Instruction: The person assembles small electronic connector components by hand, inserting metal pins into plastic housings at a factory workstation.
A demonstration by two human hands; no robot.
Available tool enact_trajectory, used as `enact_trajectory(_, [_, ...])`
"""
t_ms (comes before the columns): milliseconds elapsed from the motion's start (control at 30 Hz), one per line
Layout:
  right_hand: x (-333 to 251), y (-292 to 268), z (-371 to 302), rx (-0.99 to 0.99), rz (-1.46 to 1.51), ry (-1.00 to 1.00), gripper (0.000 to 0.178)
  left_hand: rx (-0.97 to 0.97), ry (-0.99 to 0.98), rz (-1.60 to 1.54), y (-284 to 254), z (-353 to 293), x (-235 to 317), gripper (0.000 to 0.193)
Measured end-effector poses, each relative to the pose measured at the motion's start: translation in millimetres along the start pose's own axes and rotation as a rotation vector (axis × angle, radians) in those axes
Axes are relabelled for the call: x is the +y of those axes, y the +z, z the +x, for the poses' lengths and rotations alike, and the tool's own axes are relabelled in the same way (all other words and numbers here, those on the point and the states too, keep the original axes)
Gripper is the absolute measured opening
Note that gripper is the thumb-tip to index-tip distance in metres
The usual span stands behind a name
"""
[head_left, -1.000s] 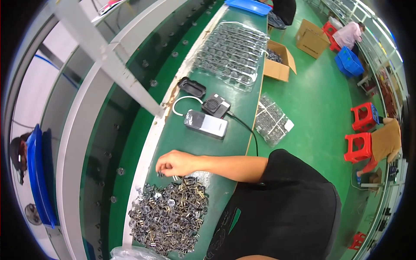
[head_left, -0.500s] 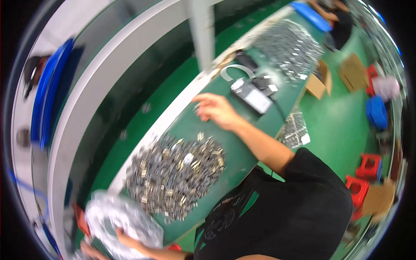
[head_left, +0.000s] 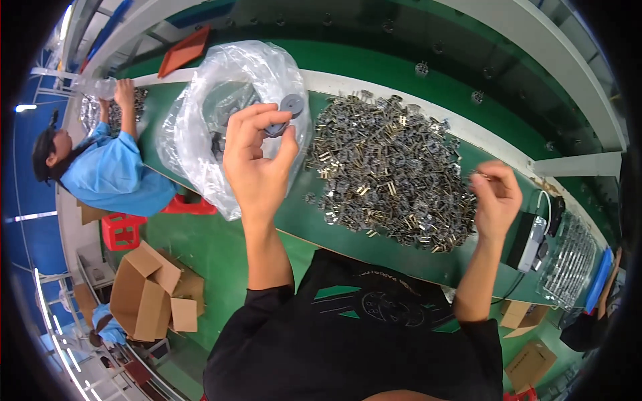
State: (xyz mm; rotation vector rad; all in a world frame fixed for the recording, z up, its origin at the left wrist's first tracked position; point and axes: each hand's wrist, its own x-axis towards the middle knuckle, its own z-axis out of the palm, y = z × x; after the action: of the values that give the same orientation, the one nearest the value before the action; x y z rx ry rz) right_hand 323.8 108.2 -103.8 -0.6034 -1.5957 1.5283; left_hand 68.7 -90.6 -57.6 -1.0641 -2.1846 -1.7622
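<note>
My left hand [head_left: 257,160] is raised in front of a clear plastic bag, its thumb and fingers closed on grey round plastic pieces. One of them, a grey disc [head_left: 292,105] with small holes, shows at the fingertips; another sits partly hidden below it. The bag [head_left: 200,100] lies open on the table, with more dark grey pieces inside. A wide pile of small metal parts [head_left: 394,174] with pale prongs spreads to the right of the bag. Over the pile's right edge, my right hand [head_left: 498,200] pinches a small metal part, mostly covered by the fingers.
Right of the pile stand a grey-and-white device [head_left: 531,244] with a cable and a sheet of lined-up metal parts [head_left: 568,260]. An orange tray [head_left: 184,52] is beyond the bag. A co-worker in blue [head_left: 110,167] sits left, near red stools [head_left: 122,230] and an open carton [head_left: 150,294].
The view has swung round to the left. My left hand has come up from the bag with grey round pieces in it. My right hand is now by the pile's right edge.
</note>
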Motion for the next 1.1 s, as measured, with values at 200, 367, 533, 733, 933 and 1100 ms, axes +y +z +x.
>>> enact_trajectory(200, [-43, 78, 28, -0.364, -0.111, -0.407, 0.019, -0.260, -0.256, -0.629, 31, -13, 31, 0.026])
enact_trajectory(367, [-45, 84, 29, -0.341, -0.168, -0.575, 0.021, -0.305, -0.559, -0.810, 50, -22, 39, 0.014])
enact_trajectory(533, [-46, 81, 23, -0.281, -0.249, -0.512, 0.022, -0.319, -0.644, -0.849, 61, -30, 47, 0.011])
enact_trajectory(733, [-38, 81, 18, -0.259, -0.281, -0.431, 0.018, -0.293, -0.686, -0.884, 66, -35, 46, 0.013])
enact_trajectory(933, [-22, 84, 9, -0.137, -0.289, -0.440, 0.018, -0.306, -0.773, -0.949, 68, -40, 45, 0.018])
enact_trajectory(1100, [-14, 82, 8, -0.091, -0.454, -0.543, 0.019, -0.416, -0.747, -0.962, 67, -39, 36, 0.024])
